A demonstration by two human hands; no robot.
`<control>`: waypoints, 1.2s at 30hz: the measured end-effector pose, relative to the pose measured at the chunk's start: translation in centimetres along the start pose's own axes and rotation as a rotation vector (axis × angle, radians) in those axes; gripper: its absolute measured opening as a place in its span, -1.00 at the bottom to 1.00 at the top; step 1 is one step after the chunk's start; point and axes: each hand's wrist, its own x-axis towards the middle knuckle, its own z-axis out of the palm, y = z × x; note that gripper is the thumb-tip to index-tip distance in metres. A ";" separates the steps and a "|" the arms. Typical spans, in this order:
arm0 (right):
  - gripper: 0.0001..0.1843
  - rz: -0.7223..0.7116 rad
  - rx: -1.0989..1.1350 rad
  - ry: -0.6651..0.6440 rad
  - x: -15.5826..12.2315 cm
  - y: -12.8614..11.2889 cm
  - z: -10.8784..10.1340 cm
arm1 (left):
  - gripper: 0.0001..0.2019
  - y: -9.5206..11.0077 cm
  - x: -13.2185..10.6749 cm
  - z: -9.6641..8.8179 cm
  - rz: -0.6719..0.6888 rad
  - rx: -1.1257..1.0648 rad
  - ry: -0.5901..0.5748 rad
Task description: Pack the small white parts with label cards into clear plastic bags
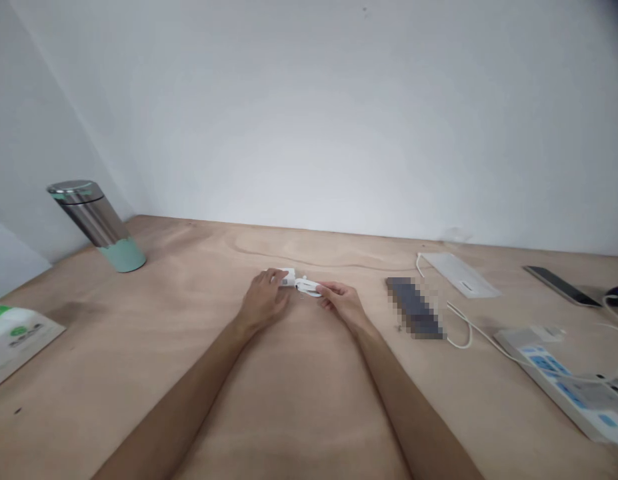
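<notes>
Bright, flat, even light, no clear source, pale wall [309, 113] slightly washed out; only soft faint shadows on plywood tabletop [139, 373]; wide-lens bending toward left and right edges, dark smudge in far right corner, pixelated blur patch [415, 308] right of centre

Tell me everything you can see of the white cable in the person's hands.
The white cable is a smooth, plastic-looking cord gathered into a short, flattened loop. It appears to run into a small white block on its left, which the left hand covers in part. The right hand pinches the loop. Whether it touches the wooden tabletop cannot be told.
</notes>
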 end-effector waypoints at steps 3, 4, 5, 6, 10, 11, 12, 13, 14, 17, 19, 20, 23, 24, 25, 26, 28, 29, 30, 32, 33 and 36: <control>-0.56 0.030 0.026 -0.046 -0.3 -0.3 0.4 | -0.69 1.2 -0.1 0.2 0.069 -0.037 -0.003; -0.57 0.038 0.032 -0.054 -0.4 -0.4 0.4 | -0.72 1.4 -0.1 0.3 0.072 -0.048 0.006; -0.58 0.043 0.034 -0.059 -0.5 -0.5 0.5 | -0.75 1.6 -0.2 0.4 0.069 -0.056 0.019; -0.58 0.047 0.032 -0.063 -0.6 -0.6 0.5 | -0.77 1.6 -0.2 0.5 0.066 -0.059 0.031; -0.56 0.048 -0.001 -0.088 -0.6 -0.6 0.4 | -0.79 1.3 -0.3 0.7 0.071 -0.025 0.027; -0.55 0.047 -0.006 -0.090 -0.5 -0.5 0.5 | -0.78 1.3 -0.3 0.8 0.070 -0.022 0.013; -0.55 0.048 -0.011 -0.090 -0.5 -0.4 0.6 | -0.78 1.2 -0.3 0.8 0.067 -0.025 0.000; -0.54 0.048 -0.012 -0.089 -0.5 -0.2 0.6 | -0.77 1.2 -0.3 0.8 0.063 -0.035 -0.014; -0.54 0.049 -0.013 -0.087 -0.4 -0.1 0.7 | -0.76 1.3 -0.4 0.8 0.059 -0.048 -0.032; -0.54 0.042 -0.002 -0.080 -0.4 0.2 1.0 | -0.74 1.6 -0.3 0.6 0.058 -0.062 -0.117; -0.54 0.037 0.016 -0.068 -0.4 0.1 1.0 | -0.73 1.9 -0.3 0.6 0.052 -0.066 -0.175; -0.53 0.037 0.024 -0.063 -0.4 0.0 1.0 | -0.73 2.0 -0.3 0.6 0.044 -0.076 -0.194; -0.50 0.023 0.032 -0.083 -0.5 -0.2 0.9 | -0.73 1.9 -0.2 0.7 0.024 -0.147 -0.225; -0.49 0.015 0.031 -0.103 -0.6 -0.2 0.8 | -0.73 1.8 -0.2 0.8 0.013 -0.176 -0.227; -0.48 0.004 0.034 -0.124 -0.6 -0.1 0.8 | -0.73 1.6 -0.2 0.9 0.003 -0.207 -0.224; -0.47 -0.008 0.039 -0.142 -0.6 0.0 0.7 | -0.73 1.4 -0.2 1.0 -0.006 -0.239 -0.220; -0.50 -0.022 0.051 -0.158 -0.6 0.3 0.7 | -0.74 1.0 -0.1 1.2 -0.018 -0.293 -0.216; -0.53 -0.026 0.053 -0.156 -0.6 0.4 0.7 | -0.75 0.9 -0.1 1.3 -0.019 -0.312 -0.218; -0.57 -0.031 0.048 -0.150 -0.6 0.4 0.8 | -0.75 0.8 -0.1 1.4 -0.019 -0.324 -0.221; -0.63 -0.041 0.022 -0.125 -0.6 0.4 0.9 | -0.74 0.7 -0.1 1.5 -0.025 -0.334 -0.226; -0.64 -0.049 0.004 -0.109 -0.7 0.4 1.0 | -0.74 0.7 -0.1 1.5 -0.029 -0.336 -0.228; -0.63 -0.055 -0.039 -0.063 -0.8 0.2 1.1 | -0.73 1.0 -0.1 1.3 -0.054 -0.359 -0.235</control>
